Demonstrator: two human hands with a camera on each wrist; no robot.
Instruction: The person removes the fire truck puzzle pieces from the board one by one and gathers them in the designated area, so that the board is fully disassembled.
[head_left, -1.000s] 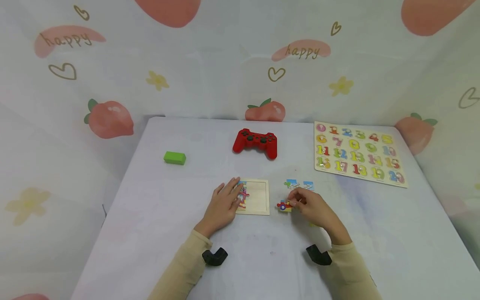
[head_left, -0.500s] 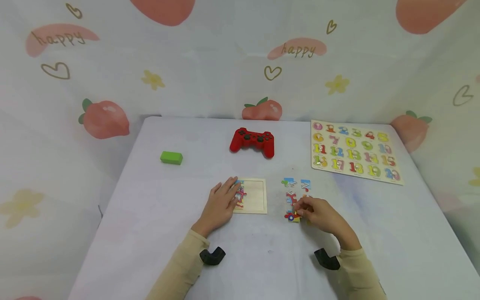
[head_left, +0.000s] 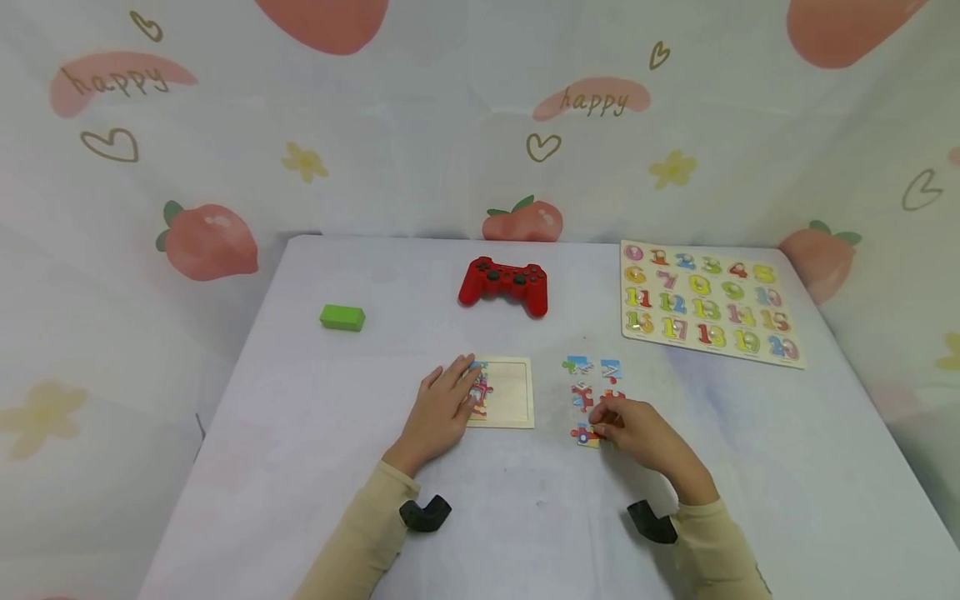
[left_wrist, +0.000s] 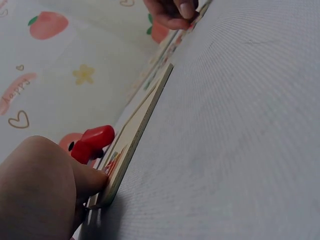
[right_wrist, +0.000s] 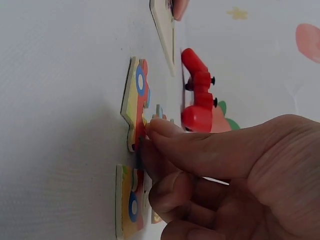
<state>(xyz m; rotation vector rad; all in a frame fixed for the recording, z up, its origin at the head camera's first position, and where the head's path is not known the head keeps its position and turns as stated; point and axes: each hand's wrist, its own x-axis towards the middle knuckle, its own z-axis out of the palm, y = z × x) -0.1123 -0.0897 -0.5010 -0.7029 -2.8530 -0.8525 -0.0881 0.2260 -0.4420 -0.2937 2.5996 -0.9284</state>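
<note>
My left hand [head_left: 435,412] rests with extended fingers on the left side of a wooden puzzle tray [head_left: 513,396]. Joined picture pieces [head_left: 481,402] show beside those fingers, partly covered; bare wood shows on the tray's right. To the right of the tray, my right hand [head_left: 641,433] pinches a jigsaw piece [right_wrist: 135,97] between thumb and index finger, low at the table surface. This piece is red and yellow with a blue wheel. Another wheel piece [right_wrist: 129,202] lies close by, under the hand in the head view.
Several loose jigsaw pieces [head_left: 581,396] lie in rows just beyond the right hand. A red game controller [head_left: 504,286] sits behind the tray. The green block [head_left: 342,317] is at left, and a number puzzle board [head_left: 708,304] lies at the back right.
My right hand has moved the wheel piece away from the tray, rightward and nearer the body, down beside the other loose pieces. My left hand has stayed on the tray.
</note>
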